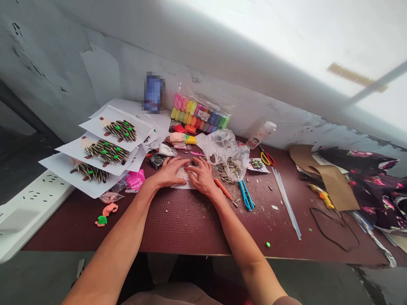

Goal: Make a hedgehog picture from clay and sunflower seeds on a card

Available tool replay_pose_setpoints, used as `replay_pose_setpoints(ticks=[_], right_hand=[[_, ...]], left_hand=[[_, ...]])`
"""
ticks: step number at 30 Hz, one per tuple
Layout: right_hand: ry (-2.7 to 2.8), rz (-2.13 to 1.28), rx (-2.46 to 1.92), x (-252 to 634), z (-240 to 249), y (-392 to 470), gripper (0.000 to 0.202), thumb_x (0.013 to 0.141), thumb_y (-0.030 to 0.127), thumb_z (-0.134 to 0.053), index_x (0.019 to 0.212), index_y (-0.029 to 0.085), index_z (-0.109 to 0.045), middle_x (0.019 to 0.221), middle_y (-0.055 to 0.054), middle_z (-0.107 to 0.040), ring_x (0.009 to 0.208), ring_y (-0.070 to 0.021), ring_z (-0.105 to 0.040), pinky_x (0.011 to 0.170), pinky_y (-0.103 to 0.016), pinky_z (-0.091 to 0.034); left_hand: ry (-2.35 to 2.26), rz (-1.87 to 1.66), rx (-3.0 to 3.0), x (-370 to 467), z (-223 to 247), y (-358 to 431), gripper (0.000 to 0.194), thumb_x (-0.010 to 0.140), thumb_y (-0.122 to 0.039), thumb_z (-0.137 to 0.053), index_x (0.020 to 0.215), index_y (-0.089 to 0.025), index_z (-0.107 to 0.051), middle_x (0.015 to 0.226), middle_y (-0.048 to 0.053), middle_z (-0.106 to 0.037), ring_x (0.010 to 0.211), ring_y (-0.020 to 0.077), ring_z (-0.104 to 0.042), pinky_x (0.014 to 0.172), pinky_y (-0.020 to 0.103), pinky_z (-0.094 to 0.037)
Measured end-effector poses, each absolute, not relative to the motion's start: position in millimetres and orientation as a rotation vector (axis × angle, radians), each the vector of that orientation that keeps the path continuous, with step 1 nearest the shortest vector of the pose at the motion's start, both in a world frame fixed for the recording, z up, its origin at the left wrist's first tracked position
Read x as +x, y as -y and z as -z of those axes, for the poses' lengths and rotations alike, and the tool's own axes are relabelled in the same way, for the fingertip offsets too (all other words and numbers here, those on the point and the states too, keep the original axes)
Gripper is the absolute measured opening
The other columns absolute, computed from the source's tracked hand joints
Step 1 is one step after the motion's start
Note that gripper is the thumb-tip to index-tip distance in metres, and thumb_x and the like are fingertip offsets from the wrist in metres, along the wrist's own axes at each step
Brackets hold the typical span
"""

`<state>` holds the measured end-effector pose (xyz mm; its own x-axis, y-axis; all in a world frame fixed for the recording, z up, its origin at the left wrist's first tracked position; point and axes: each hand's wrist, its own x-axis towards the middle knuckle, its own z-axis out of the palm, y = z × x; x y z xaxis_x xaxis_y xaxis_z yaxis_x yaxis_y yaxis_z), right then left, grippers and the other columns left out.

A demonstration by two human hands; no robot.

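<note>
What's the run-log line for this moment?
left hand: at white card | right hand: at same card | nearby: orange tool, blue cutter, seeds

Maroon table (184, 220) | white paper (184, 185) | seeds (225, 171) | clear sticks (286, 203) | blue tool (246, 195), apparently a cutter

Counter (178, 224): dimpled, faintly glossy. White sheet (186, 185): smooth paper. Stacked cards (96, 126): matt paper (the seeds (122, 130) on them look rough). Bag (219, 146): thin plastic film, crinkled, shiny. Sticks (287, 205): smooth, translucent plastic. Power strip (34, 203): smooth plastic. Wall (70, 80): matt, uneven. Floral fabric (378, 186): creased cloth.
</note>
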<state>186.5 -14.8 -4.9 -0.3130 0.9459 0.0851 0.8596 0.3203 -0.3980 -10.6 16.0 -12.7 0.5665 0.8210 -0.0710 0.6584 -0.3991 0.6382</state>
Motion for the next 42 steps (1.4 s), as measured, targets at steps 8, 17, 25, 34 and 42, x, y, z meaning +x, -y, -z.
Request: replay_pose_setpoints(ticks=[8,17,25,34,42], right_hand=[[2.178,-0.447,-1.573,194,4,12,0.034,0.095,0.025,-0.056,0.121,0.032,-0.077,0.153,-0.006,-0.053,0.149,-0.0287,-0.039,0.121,-0.053,-0.028],[2.359,-0.205,-1.502,199,-1,28,0.025,0.099,0.036,-0.061,0.115,0.034,-0.079,0.154,-0.006,-0.051,0.151,-0.0311,-0.033,0.120,-0.055,-0.026],[2.418,-0.170,-1.509,199,-5,29,0.025,0.101,0.039,-0.058,0.116,0.035,-0.078,0.156,-0.006,-0.049,0.152,-0.0315,-0.030,0.121,-0.056,-0.023],[2.374,-0.186,-1.513,202,-1,27,0.028,0.102,0.041,-0.056,0.117,0.034,-0.078,0.155,-0.007,-0.050,0.148,-0.0299,-0.037,0.119,-0.052,-0.029],[2.509,0.006,-1.511,197,-2,27,0.030,0.101,0.042,-0.059,0.126,0.034,-0.074,0.161,-0.009,-0.043,0.152,-0.0322,-0.030,0.120,-0.055,-0.026]], left_hand=[[-1.208,-0.331,2.176,-10,11,-14,0.087,0.074,-0.044,-0.072,0.153,-0.027,-0.042,0.162,0.010,-0.044,0.157,0.0347,-0.023,0.127,0.057,-0.011],[-1.185,-0.329,2.168,-10,9,-13,0.084,0.075,-0.045,-0.071,0.153,-0.028,-0.042,0.155,0.007,-0.054,0.157,0.0342,-0.022,0.128,0.058,-0.009],[-1.203,-0.292,2.162,-10,6,-12,0.085,0.076,-0.045,-0.072,0.154,-0.028,-0.042,0.158,0.008,-0.050,0.157,0.0335,-0.021,0.128,0.057,-0.009],[-1.211,-0.276,2.156,-8,3,-12,0.086,0.075,-0.043,-0.071,0.154,-0.026,-0.041,0.156,0.008,-0.052,0.157,0.0334,-0.021,0.128,0.058,-0.010],[-1.219,-0.266,2.174,-8,2,-11,0.082,0.079,-0.046,-0.068,0.153,-0.026,-0.041,0.156,0.008,-0.052,0.157,0.0333,-0.021,0.128,0.058,-0.010]])
